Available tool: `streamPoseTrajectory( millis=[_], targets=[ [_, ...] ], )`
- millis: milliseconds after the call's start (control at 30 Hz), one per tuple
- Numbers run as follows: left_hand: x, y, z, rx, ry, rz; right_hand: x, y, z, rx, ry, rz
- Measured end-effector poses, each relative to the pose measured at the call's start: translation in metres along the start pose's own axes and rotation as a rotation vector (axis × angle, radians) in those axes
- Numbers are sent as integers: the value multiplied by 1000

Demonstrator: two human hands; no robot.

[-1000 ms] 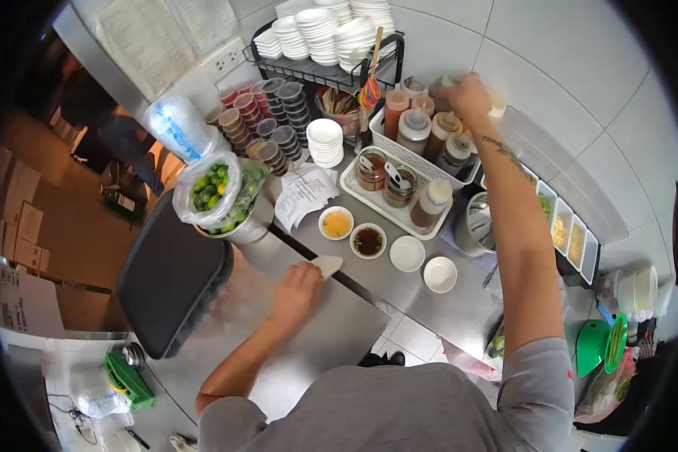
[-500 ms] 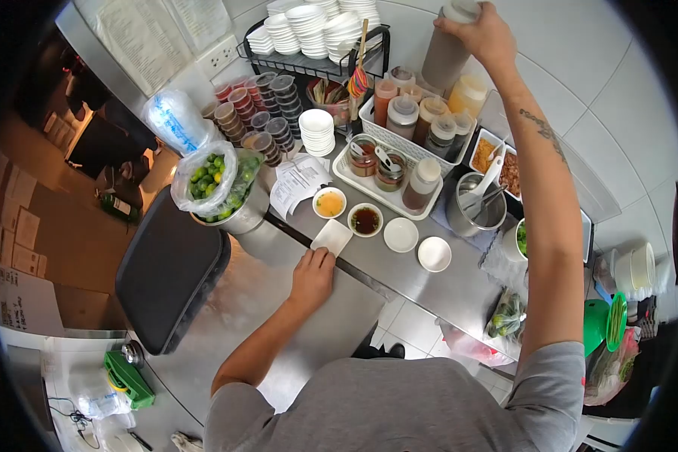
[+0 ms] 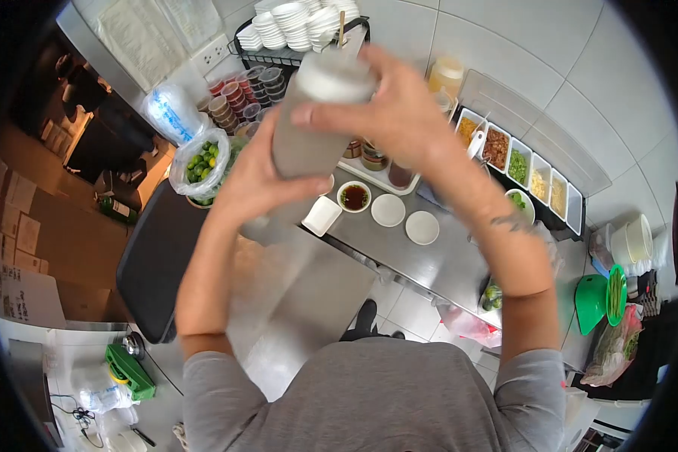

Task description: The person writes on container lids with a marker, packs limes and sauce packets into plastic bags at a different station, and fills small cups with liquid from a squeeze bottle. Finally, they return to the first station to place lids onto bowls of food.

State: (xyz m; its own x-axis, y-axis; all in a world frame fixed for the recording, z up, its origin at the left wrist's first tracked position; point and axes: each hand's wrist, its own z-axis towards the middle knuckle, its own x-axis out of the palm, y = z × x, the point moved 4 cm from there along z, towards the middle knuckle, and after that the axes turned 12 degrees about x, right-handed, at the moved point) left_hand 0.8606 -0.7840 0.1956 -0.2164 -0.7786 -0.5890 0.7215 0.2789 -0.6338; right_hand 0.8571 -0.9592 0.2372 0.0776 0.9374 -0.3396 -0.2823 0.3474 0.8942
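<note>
My left hand (image 3: 252, 177) and my right hand (image 3: 403, 109) both grip a large, grey-brown squeeze bottle (image 3: 309, 139) with a whitish cap. The left wraps its lower body; the right holds it near the cap, thumb across the front. Raised over the counter, it is slightly blurred and hides part of the sauce tray (image 3: 401, 188). Below it lie a white rectangular dish (image 3: 322, 217), a small bowl of dark sauce (image 3: 354, 197) and two round white dishes, one nearer the middle (image 3: 388, 210) and one further right (image 3: 422, 227).
Limes in a plastic bag (image 3: 203, 167) stand at left beside a black tray (image 3: 154, 260). Lidded sauce cups (image 3: 233, 98) are stacked behind. A rack (image 3: 301, 54) holds white dishes. Containers of chopped toppings (image 3: 517, 164) line the right. A green scale (image 3: 591, 301) stands further right.
My right hand has brought the bottle down and left from above the bottle basket. My left hand has left the rectangular dish and risen to grip the bottle too.
</note>
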Motion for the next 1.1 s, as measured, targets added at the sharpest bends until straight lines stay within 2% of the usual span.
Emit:
streamPoseTrajectory(
  millis=[33, 100, 133, 233, 300, 333, 467, 667, 967, 1100],
  targets=[
    [-3, 2, -11, -110, 92, -112, 10, -12, -10, 63, 16, 60],
    [-9, 12, -33, -256, 268, 59, 27, -46, -29, 325, 269, 112],
    [-10, 18, -45, -332, 355, 144, 29, -69, -40, 350, 255, 138],
    [-6, 38, -72, -305, 758, 720, 12, -119, -75, 261, 101, -144],
    [1, 47, -85, -226, 866, 885, -6, -144, -102, 444, 175, -340],
    [5, 52, -91, -185, 917, 967, -14, -158, -116, 438, 107, -431],
    [20, 71, -91, -56, 961, 1113, -15, -200, -152, 353, -54, -801],
    [30, 60, -69, -20, 1094, 1221, 17, -216, -155, 231, -114, -916],
    [21, 59, -76, -80, 1039, 1199, 13, -218, -160, 271, -155, -728],
    [15, 58, -83, -134, 1022, 1152, 6, -212, -153, 212, -184, -694]
  ],
)
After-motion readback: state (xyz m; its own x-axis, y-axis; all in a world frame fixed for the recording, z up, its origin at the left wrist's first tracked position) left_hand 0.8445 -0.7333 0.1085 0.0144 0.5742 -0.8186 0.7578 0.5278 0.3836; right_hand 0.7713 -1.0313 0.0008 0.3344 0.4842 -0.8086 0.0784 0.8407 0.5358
